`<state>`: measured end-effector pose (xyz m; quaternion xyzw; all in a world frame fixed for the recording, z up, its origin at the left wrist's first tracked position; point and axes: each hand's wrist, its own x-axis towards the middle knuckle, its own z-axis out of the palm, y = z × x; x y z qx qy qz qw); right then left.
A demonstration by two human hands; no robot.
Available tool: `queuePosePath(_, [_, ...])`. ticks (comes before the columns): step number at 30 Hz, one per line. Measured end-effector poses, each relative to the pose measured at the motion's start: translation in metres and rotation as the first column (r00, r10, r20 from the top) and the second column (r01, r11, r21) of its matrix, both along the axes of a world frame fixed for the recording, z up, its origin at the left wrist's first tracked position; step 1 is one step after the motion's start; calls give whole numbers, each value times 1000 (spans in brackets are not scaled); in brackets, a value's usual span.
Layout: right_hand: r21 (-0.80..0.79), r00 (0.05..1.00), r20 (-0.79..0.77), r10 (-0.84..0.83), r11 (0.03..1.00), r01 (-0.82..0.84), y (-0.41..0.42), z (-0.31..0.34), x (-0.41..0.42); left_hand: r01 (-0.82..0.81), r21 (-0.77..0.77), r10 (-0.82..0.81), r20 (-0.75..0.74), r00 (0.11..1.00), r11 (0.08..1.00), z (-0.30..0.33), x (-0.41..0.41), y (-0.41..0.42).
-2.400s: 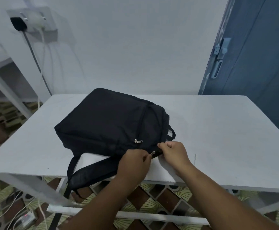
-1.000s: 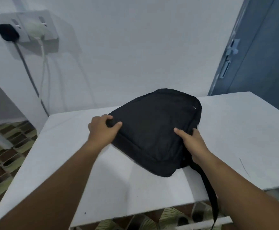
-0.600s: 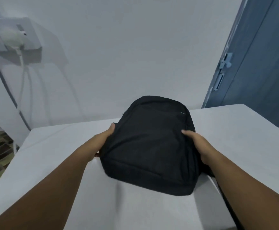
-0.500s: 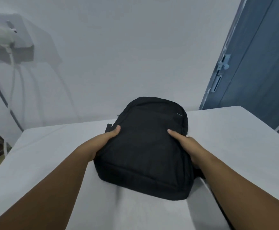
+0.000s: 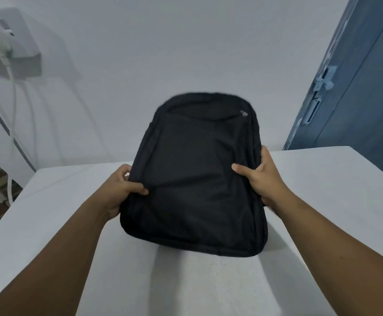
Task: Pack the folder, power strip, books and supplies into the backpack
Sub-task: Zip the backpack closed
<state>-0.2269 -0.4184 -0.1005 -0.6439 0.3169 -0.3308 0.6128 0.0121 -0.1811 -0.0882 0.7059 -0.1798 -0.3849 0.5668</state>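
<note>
Black backpack [image 5: 199, 176] at centre frame, held over the white table [image 5: 322, 201], its top toward the wall and its lower edge nearest the camera; whether the base touches the tabletop cannot be told. Left hand [image 5: 119, 190] grips the bag's left side, thumb on the front panel, fingers wrapped behind. Right hand [image 5: 263, 179] grips the right side likewise. Zips appear closed. Wall socket [image 5: 10, 53] with white cable at upper left; blue door [image 5: 357, 87] at right.
</note>
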Motion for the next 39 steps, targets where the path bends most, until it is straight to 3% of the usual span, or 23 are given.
queuePosePath(5, [-322, 999, 17, 48, 946, -40, -16, 37, 13, -115, -177, 136, 114, 984, 977, -3, 8, -13])
queuePosePath(8, [-393, 997, -47, 56, 917, -70, -31, 52, 24, -69, -200, 118, 242, 963, 977, 0, 8, -24])
queuePosePath(10, [-390, 994, -94, 63, 916, -95, -37, 50, 29, -20, -218, 85, 293, 952, 976, 1, 6, -32])
queuePosePath(14, [-332, 994, -104, 45, 940, -78, -45, 32, 30, -22, -235, 77, 225, 971, 972, 5, -1, -45])
queuePosePath(22, [-91, 995, 71, 67, 994, -60, -49, 14, 28, -70, -282, 87, 46, 995, 957, 7, -4, -60])
queuePosePath(27, [-39, 994, 96, 60, 998, -56, -44, 9, 45, -119, -333, 163, 106, 981, 935, 6, -7, -74])
queuePosePath(35, [-132, 989, 146, 5, 991, 15, -70, 25, 70, -82, -450, 214, 251, 944, 889, 11, 16, -110])
queuePosePath(39, [-119, 994, 104, -33, 992, 46, -89, 16, 87, -114, -428, 225, 219, 949, 897, 0, 30, -128])
